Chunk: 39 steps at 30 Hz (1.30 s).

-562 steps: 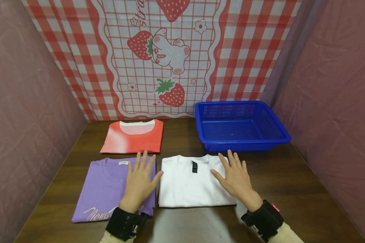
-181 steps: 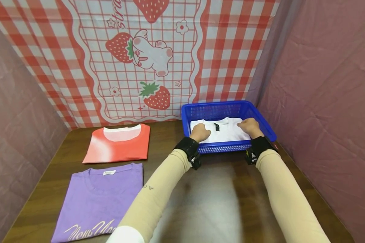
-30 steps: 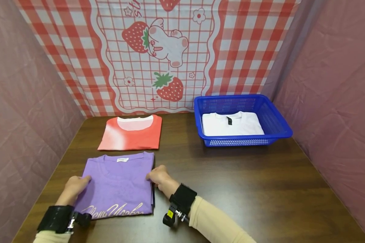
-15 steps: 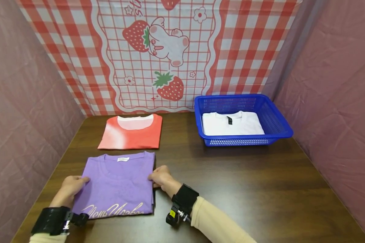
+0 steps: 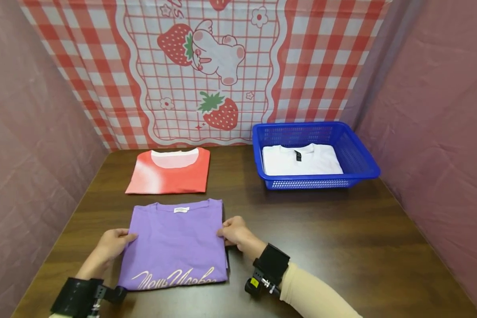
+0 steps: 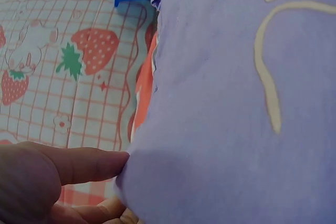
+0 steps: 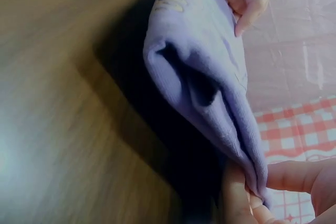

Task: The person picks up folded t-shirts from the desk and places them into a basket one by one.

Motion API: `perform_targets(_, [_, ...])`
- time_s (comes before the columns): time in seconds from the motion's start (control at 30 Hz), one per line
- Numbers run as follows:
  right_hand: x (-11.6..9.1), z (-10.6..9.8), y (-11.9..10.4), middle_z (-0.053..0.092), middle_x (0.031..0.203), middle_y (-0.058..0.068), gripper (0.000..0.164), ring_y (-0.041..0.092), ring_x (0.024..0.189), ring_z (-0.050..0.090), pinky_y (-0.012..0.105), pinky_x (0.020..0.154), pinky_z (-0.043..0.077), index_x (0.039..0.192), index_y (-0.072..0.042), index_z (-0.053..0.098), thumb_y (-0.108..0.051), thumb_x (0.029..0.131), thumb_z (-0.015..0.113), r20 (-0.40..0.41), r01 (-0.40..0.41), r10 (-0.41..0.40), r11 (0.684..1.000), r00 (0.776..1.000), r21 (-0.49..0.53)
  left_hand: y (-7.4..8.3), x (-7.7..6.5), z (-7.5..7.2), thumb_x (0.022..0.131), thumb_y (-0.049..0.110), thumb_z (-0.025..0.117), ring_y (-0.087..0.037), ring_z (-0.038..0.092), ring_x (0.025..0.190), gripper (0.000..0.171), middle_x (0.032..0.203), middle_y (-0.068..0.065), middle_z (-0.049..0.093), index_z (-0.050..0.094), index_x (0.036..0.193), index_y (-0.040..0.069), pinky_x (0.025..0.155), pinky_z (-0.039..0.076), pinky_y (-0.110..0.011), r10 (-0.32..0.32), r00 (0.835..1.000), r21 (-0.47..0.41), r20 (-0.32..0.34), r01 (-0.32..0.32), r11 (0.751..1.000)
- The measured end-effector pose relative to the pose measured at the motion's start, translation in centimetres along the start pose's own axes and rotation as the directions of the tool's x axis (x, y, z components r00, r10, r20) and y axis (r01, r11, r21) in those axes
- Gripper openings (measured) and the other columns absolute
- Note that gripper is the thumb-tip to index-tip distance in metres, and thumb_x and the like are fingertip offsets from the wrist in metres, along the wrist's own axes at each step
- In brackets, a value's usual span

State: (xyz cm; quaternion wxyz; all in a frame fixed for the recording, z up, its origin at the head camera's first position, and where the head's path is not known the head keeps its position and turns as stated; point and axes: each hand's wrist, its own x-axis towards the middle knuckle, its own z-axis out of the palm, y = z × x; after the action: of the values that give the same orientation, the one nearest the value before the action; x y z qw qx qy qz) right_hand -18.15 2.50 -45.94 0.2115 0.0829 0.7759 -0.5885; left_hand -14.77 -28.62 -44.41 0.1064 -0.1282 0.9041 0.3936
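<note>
The thumb (image 6: 89,166) of the left hand (image 5: 112,244) is pressing onto soft cloth while the fingers are curling beneath, pinching the left edge of a folded purple shirt (image 5: 175,243). The right hand (image 5: 236,231) is pinching the opposite edge between thumb and fingers; from the right wrist, that edge is showing rolled, fuzzy layers with a hollow fold opening between them. The shirt is lying between the hands over the near left part of the table, forming a neat, near-square block; how much of it is touching the wood I cannot tell. Cream script (image 5: 175,279) is looping along its near end, and a small white label (image 5: 181,210) is sitting at the neckline. Black straps (image 5: 273,263) are wrapping both wrists. Beyond, a smooth red-and-white shirt (image 5: 183,179) is lying flat, its neckline curving in a scoop. To the right, a blue plastic basket (image 5: 322,177) with perforated walls is holding a folded white shirt (image 5: 306,164). Dark-grained wood (image 5: 322,229) is reflecting a dull sheen, and a checked strawberry cloth (image 5: 206,57) is hanging behind.
</note>
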Motion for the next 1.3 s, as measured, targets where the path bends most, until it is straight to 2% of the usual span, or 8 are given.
perform_targets(0.2, [-0.2,-1.0,0.5,0.044,0.059,-0.003,0.028,0.008,0.049,0.047,0.023,0.049,0.054,0.060,-0.012,0.047,0.001,0.078,0.063,-0.020,0.002,-0.004,0.996,1.000,-0.086,-0.3,0.0,1.0,0.093,0.017,0.053,-0.033,0.061,0.096,0.048,0.118,-0.039,0.056,0.051,0.119,-0.024,0.077,0.054,-0.035,-0.045,0.998,-0.011,0.035,0.045,0.999])
perform_targets(0.33, [0.3,-1.0,0.8,0.043,0.061,-0.003,0.031,0.008,0.051,0.050,0.026,0.051,0.056,0.057,-0.013,0.044,-0.001,0.078,0.064,-0.028,0.008,-0.010,0.995,1.000,-0.098,-0.6,0.2,1.2,0.093,0.018,0.053,-0.024,0.062,0.088,0.050,0.112,-0.037,0.059,0.050,0.120,-0.024,0.075,0.056,-0.034,-0.076,0.995,-0.054,0.068,0.079,0.995])
perform_targets(0.43, [0.6,-0.9,0.9,0.042,0.061,-0.004,0.034,0.009,0.053,0.051,0.026,0.052,0.056,0.055,-0.013,0.043,-0.001,0.077,0.065,-0.030,0.015,-0.018,0.995,0.999,-0.095,-0.7,0.2,1.4,0.093,0.017,0.053,-0.016,0.060,0.081,0.049,0.104,-0.031,0.063,0.051,0.119,-0.024,0.069,0.054,-0.028,-0.071,0.995,-0.068,0.072,0.076,0.995])
perform_targets(0.53, [0.7,-1.2,1.1,0.039,0.058,-0.005,0.038,0.008,0.051,0.048,0.023,0.048,0.052,0.054,-0.015,0.040,0.000,0.077,0.065,-0.029,0.017,-0.020,0.996,0.999,-0.092,-0.6,0.1,1.7,0.094,0.016,0.054,-0.014,0.059,0.080,0.047,0.101,-0.027,0.064,0.052,0.118,-0.023,0.065,0.049,-0.023,-0.062,0.996,-0.067,0.065,0.066,0.996])
perform_targets(0.8, [0.0,-3.1,1.3,0.037,0.056,-0.006,0.038,0.006,0.048,0.042,0.018,0.045,0.045,0.054,-0.016,0.038,0.002,0.075,0.064,-0.059,0.047,-0.051,0.996,0.997,-0.075,1.1,-0.5,2.6,0.094,0.015,0.055,-0.010,0.058,0.077,0.042,0.096,-0.019,0.068,0.055,0.117,-0.021,0.066,0.050,-0.024,-0.027,0.998,-0.111,0.063,0.034,0.993])
perform_targets(0.97, [-0.7,-5.7,1.8,0.038,0.058,-0.005,0.032,0.007,0.050,0.043,0.019,0.045,0.044,0.058,-0.015,0.042,0.002,0.075,0.063,-0.100,0.038,-0.045,0.996,0.994,-0.077,2.8,-0.9,4.7,0.094,0.013,0.057,-0.009,0.060,0.077,0.038,0.095,-0.017,0.069,0.057,0.115,-0.019,0.069,0.054,-0.025,0.015,0.996,-0.161,0.091,0.000,0.987])
perform_targets(1.13, [-1.6,-9.1,2.7,0.041,0.060,-0.003,0.023,0.009,0.053,0.045,0.020,0.047,0.045,0.063,-0.009,0.048,0.002,0.076,0.063,-0.139,0.002,-0.014,0.997,0.990,-0.081,4.7,-1.1,7.4,0.092,0.010,0.059,-0.007,0.058,0.071,0.032,0.082,-0.003,0.067,0.060,0.110,-0.017,0.065,0.054,-0.024,0.050,0.989,-0.246,0.141,-0.014,0.969])
perform_targets(1.3, [-2.8,-12.5,3.4,0.043,0.061,-0.004,0.012,0.009,0.056,0.045,0.021,0.049,0.044,0.067,-0.004,0.055,-0.001,0.076,0.063,-0.165,-0.003,-0.021,0.990,0.986,-0.142,6.7,-1.3,10.0,0.090,0.007,0.061,-0.007,0.057,0.066,0.027,0.076,0.000,0.064,0.061,0.103,-0.016,0.061,0.054,-0.024,0.112,0.978,-0.311,0.176,-0.053,0.949])
